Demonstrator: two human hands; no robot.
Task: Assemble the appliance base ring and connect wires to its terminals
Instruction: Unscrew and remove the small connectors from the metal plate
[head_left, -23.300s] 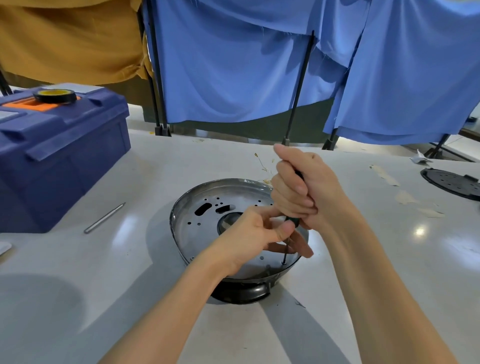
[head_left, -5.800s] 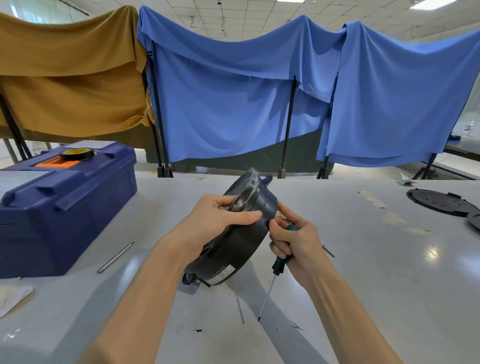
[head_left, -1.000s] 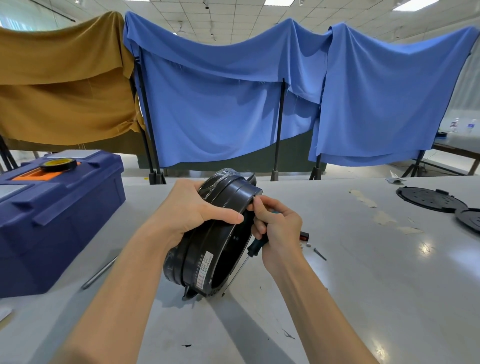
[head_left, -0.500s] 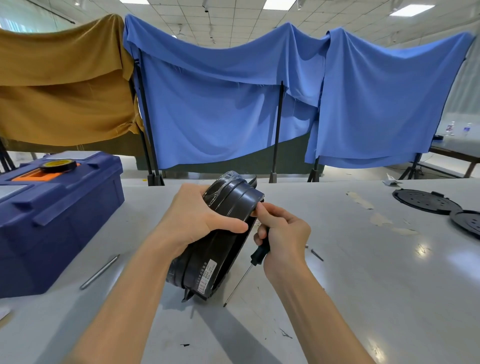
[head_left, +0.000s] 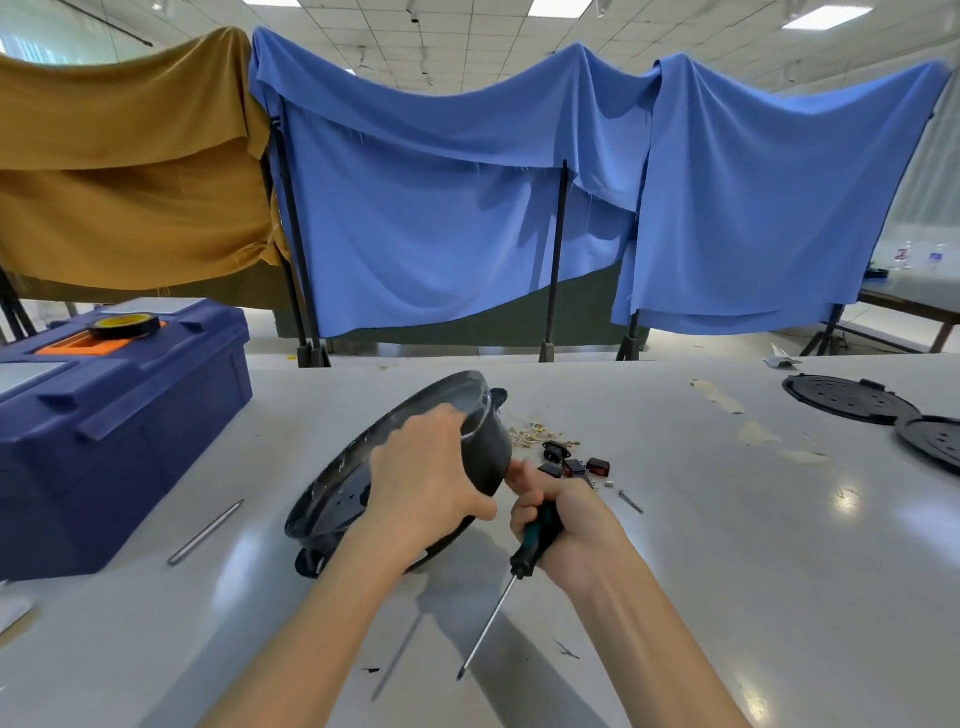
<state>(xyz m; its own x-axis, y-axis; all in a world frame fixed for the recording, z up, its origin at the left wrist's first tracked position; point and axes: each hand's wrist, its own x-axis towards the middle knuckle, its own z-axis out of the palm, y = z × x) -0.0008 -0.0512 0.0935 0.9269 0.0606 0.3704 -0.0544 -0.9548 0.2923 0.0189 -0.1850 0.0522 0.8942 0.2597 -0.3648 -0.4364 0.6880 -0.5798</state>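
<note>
Tipped down from the near-upright stand it had half a second ago, the round black appliance base ring with its shiny metal lining (head_left: 337, 493) now leans at a slant, its lower rim at the white table top (head_left: 727, 571) and its upper edge raised. The left hand (head_left: 426, 478) grips that raised edge, thumb and fingers curled round it. Just right of the ring, the right hand (head_left: 561, 514) is closed round a green-and-black-handled screwdriver (head_left: 522, 564), whose shaft hangs down towards the person while a fingertip reaches to the ring's edge. Beyond the ring's right side lie pale loose wires (head_left: 530, 431) and small black and red switch parts (head_left: 576, 465), none yet joined to it. Left of the ring lie a thin metal rod (head_left: 205, 532) and a dark blue plastic toolbox (head_left: 119, 431); far to its right lie flat black perforated discs (head_left: 847, 397). As I judge it, the risk is the one-edge hold: if the ring pivots or slips, it could drop flat and pinch the reaching finger. The loosely angled screwdriver could also slide in the palm and jab the forearm or table.
</note>
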